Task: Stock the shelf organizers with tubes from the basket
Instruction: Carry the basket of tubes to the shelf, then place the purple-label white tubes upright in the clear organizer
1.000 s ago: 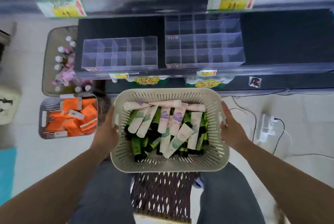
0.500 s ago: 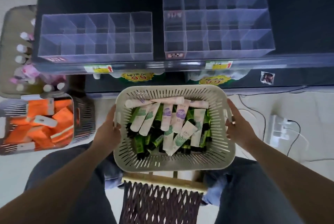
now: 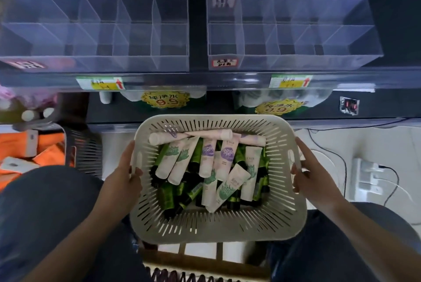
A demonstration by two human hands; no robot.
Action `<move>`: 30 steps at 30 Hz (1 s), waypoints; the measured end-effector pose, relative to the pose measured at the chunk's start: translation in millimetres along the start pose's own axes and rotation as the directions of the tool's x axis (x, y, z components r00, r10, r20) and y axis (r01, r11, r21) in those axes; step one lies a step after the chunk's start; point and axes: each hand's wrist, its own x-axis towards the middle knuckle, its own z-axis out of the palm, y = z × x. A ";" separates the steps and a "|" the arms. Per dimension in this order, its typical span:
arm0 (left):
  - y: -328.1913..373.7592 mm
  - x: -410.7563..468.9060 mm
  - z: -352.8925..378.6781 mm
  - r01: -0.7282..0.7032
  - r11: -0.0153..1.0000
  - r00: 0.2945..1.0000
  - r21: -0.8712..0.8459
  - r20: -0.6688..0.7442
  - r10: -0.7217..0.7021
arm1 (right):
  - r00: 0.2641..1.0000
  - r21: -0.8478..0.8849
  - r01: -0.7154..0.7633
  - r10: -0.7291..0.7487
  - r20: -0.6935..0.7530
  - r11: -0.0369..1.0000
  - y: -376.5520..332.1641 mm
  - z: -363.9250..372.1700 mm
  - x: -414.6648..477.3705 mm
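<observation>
A beige slotted basket (image 3: 218,227) sits low in the middle, between my knees. It holds several tubes: pale ones with green or purple prints (image 3: 210,153) lying over dark green ones (image 3: 168,195). My left hand (image 3: 123,179) grips the basket's left rim, and my right hand (image 3: 312,177) holds its right rim. On the dark shelf above stand two clear divided organizers, a lower one on the left (image 3: 95,31) and a taller one on the right (image 3: 293,22). All their compartments show nothing inside.
A dark wire basket (image 3: 86,156) with orange packets (image 3: 49,151) stands at the left on the floor. Price tags (image 3: 101,83) line the shelf edge. A white power strip (image 3: 366,174) with cables lies on the floor at right. A woven stool (image 3: 205,268) is beneath me.
The view has moved closer to the shelf and lower, so the organizers and the basket look larger. Both hands stay on the basket's rims.
</observation>
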 end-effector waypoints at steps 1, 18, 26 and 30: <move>-1.2 -1.0 -0.5 -0.017 1.000 1.000 0.007 0.002 0.017 | 1.000 0.007 0.007 -0.007 0.007 1.000 3.2 0.4 0.0; -25.9 9.2 18.6 -0.226 0.964 0.968 0.137 -0.078 0.238 | 0.982 -0.183 0.154 -0.172 -0.081 0.971 22.7 5.9 6.5; -29.5 0.9 12.5 -0.257 0.928 0.957 0.270 -0.059 0.282 | 0.973 -0.185 0.162 -0.188 -0.132 0.969 12.6 11.7 -27.1; -26.1 -15.0 11.7 -0.270 0.901 0.948 0.340 -0.072 0.311 | 0.948 -0.262 0.205 -0.258 -0.187 0.943 9.3 17.6 -48.2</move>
